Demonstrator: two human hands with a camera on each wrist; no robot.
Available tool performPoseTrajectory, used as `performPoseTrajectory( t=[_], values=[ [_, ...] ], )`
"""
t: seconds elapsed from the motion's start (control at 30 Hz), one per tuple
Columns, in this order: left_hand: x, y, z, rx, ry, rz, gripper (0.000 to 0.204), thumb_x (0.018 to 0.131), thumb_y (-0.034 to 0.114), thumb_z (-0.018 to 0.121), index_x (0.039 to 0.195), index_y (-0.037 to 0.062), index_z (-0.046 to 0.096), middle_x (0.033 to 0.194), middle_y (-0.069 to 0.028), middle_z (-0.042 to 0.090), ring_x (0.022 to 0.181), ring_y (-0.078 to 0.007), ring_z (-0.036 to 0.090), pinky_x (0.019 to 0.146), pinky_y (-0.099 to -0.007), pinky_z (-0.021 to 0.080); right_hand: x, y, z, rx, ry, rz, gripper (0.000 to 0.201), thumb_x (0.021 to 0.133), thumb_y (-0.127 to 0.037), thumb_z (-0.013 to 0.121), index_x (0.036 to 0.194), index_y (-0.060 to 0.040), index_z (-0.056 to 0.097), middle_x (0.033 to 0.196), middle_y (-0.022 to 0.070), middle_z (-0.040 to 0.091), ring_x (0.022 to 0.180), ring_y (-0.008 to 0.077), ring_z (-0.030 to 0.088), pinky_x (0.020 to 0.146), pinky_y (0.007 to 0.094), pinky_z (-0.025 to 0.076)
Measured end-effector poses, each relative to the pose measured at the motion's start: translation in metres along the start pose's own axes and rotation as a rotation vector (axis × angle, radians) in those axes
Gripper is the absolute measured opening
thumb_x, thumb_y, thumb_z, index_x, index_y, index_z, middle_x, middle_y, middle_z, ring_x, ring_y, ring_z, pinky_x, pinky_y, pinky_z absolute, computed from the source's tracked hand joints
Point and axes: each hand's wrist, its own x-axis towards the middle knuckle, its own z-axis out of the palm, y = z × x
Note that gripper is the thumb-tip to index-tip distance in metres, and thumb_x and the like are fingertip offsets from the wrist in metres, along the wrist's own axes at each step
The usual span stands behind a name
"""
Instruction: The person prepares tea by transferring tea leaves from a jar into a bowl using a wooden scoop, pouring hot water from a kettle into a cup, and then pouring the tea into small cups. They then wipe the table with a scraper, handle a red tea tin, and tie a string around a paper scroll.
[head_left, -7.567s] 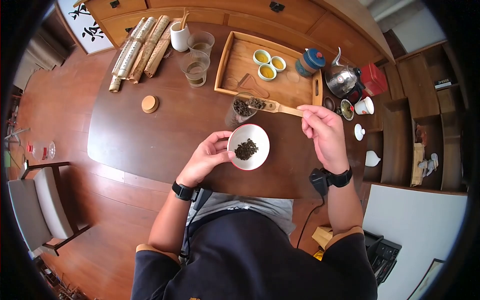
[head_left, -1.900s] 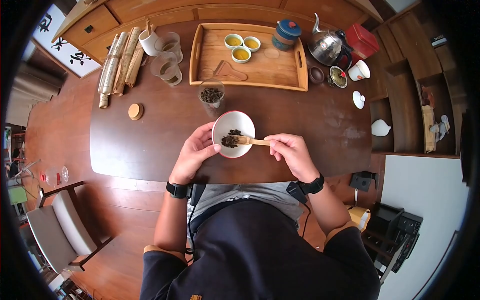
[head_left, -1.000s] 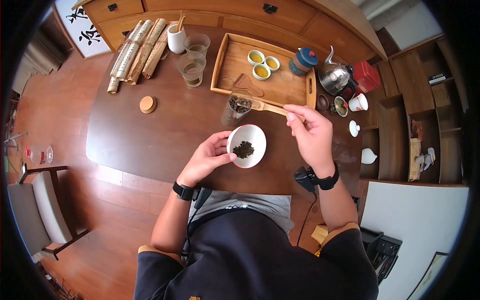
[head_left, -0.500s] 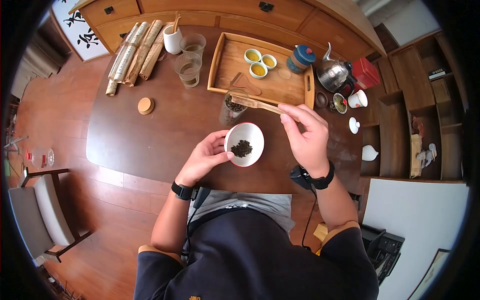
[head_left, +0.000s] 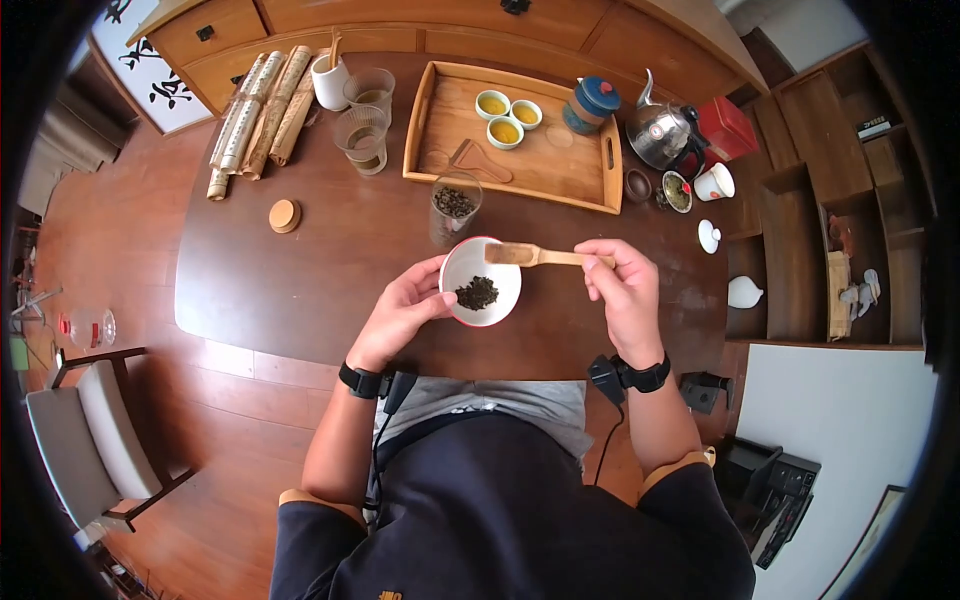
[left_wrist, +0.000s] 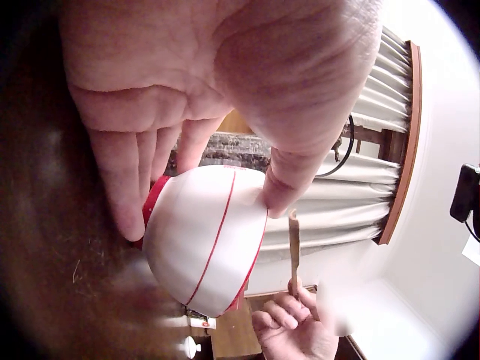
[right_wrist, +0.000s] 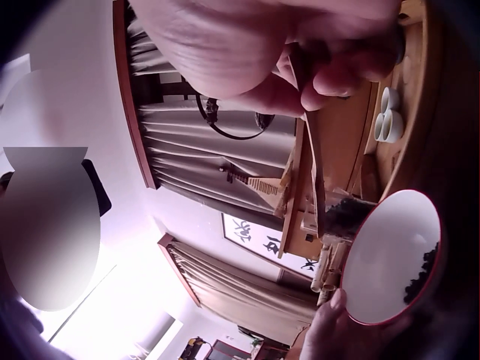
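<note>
My left hand (head_left: 405, 310) grips a white bowl (head_left: 507, 290) with a red rim, thumb at the rim and fingers by the red foot in the left wrist view. Dark tea leaves (head_left: 476, 293) lie in the bottom of the bowl, which tilts slightly. My right hand (head_left: 625, 290) pinches the handle of a bamboo tea scoop (head_left: 545, 257) between thumb and fingers. The scoop's broad end overlaps the bowl's far right rim in the head view, and no leaves show on it. Just beyond the bowl stands a clear glass (head_left: 447, 225) of dark tea leaves.
A wooden tray (head_left: 545, 180) holds 3 cups of yellow tea and a blue-lidded jar (head_left: 590, 105). A steel kettle (head_left: 660, 135) stands right of it. Two glasses (head_left: 362, 140), bamboo scrolls (head_left: 255, 115) and a round wooden lid (head_left: 285, 215) are on the left.
The right hand has brought the scoop from the glass's mouth back toward me, over the bowl's rim. The left hand keeps its grip on the bowl. Earlier, the scoop carried leaves and dipped into the bowl.
</note>
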Motion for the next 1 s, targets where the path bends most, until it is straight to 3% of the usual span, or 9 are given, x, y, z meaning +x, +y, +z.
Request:
performPoseTrajectory(
  t=[0.13,0.23,0.37,0.4,0.5,0.53,0.73,0.83,1.0],
  values=[
    [-0.001,0.003,0.005,0.009,0.016,-0.016,0.062,0.099,0.010,0.072,0.153,-0.0016,0.044,0.140,-0.0123,0.064,0.124,-0.0187,0.064,0.104,-0.0363,0.054,-0.016,0.014,-0.004,-0.084,0.009,0.096,0.013,0.099,-0.003,0.068,0.110,-0.0014,0.075,0.079,-0.0041,0.065,0.069,0.0012,0.055,0.060,0.0201,0.043],
    [-0.003,0.002,0.007,0.065,0.022,-0.010,0.061,0.099,0.009,0.069,0.153,-0.0021,0.044,0.142,-0.0113,0.062,0.129,-0.0190,0.060,0.107,-0.0358,0.052,-0.025,0.031,-0.001,-0.158,-0.024,0.057,0.013,0.099,-0.004,0.069,0.110,-0.0004,0.075,0.082,-0.0035,0.068,0.071,0.0017,0.055,0.063,0.0204,0.045],
    [-0.002,0.002,0.011,0.113,0.006,0.022,0.062,0.098,0.008,0.071,0.153,-0.0029,0.043,0.143,-0.0132,0.061,0.131,-0.0199,0.059,0.110,-0.0358,0.050,-0.036,0.031,0.015,-0.221,-0.167,-0.045,0.013,0.098,-0.004,0.070,0.110,0.0006,0.075,0.091,0.0035,0.074,0.072,0.0066,0.059,0.064,0.0244,0.047],
    [-0.002,0.003,0.012,0.121,0.004,0.025,0.063,0.098,0.008,0.071,0.153,-0.0031,0.043,0.144,-0.0136,0.061,0.131,-0.0202,0.059,0.111,-0.0359,0.049,-0.037,0.029,0.019,-0.212,-0.191,-0.069,0.013,0.097,-0.003,0.070,0.109,0.0006,0.074,0.089,0.0076,0.073,0.069,0.0111,0.062,0.063,0.0265,0.048],
    [-0.003,0.001,0.013,0.092,0.015,0.031,0.064,0.096,0.006,0.074,0.152,-0.0026,0.044,0.143,-0.0136,0.061,0.129,-0.0196,0.060,0.112,-0.0354,0.049,-0.036,0.033,0.021,-0.407,-0.117,-0.237,0.013,0.096,-0.002,0.070,0.108,0.0006,0.074,0.085,0.0089,0.071,0.067,0.0144,0.062,0.062,0.0281,0.049],
    [-0.004,0.000,0.012,0.072,0.025,0.033,0.064,0.096,0.005,0.075,0.152,-0.0022,0.045,0.142,-0.0134,0.062,0.128,-0.0192,0.061,0.112,-0.0351,0.049,-0.035,0.033,0.021,-0.374,-0.099,-0.234,0.012,0.096,-0.002,0.070,0.107,0.0007,0.074,0.082,0.0109,0.068,0.066,0.0174,0.062,0.060,0.0295,0.048],
    [-0.003,0.000,0.012,0.096,0.023,0.036,0.064,0.095,0.004,0.075,0.152,-0.0018,0.045,0.143,-0.0136,0.062,0.129,-0.0196,0.061,0.113,-0.0352,0.049,-0.037,0.036,0.018,-0.401,-0.162,-0.244,0.013,0.096,-0.001,0.070,0.108,0.0005,0.074,0.082,0.0104,0.068,0.065,0.0170,0.061,0.060,0.0301,0.048],
    [-0.004,0.000,0.011,0.078,0.027,0.023,0.064,0.095,0.004,0.074,0.152,-0.0016,0.045,0.143,-0.0139,0.061,0.129,-0.0196,0.061,0.113,-0.0352,0.049,-0.036,0.041,0.018,-0.366,-0.061,-0.263,0.014,0.096,-0.002,0.070,0.109,0.0000,0.075,0.081,0.0105,0.068,0.065,0.0171,0.060,0.059,0.0308,0.046],
    [-0.002,-0.002,0.010,0.073,0.015,0.029,0.065,0.095,0.003,0.075,0.152,-0.0016,0.045,0.143,-0.0144,0.061,0.129,-0.0200,0.061,0.112,-0.0356,0.049,-0.036,0.044,0.025,-0.225,-0.124,-0.177,0.015,0.096,-0.002,0.069,0.110,0.0003,0.075,0.079,0.0107,0.066,0.063,0.0176,0.058,0.058,0.0321,0.045]
  ],
)
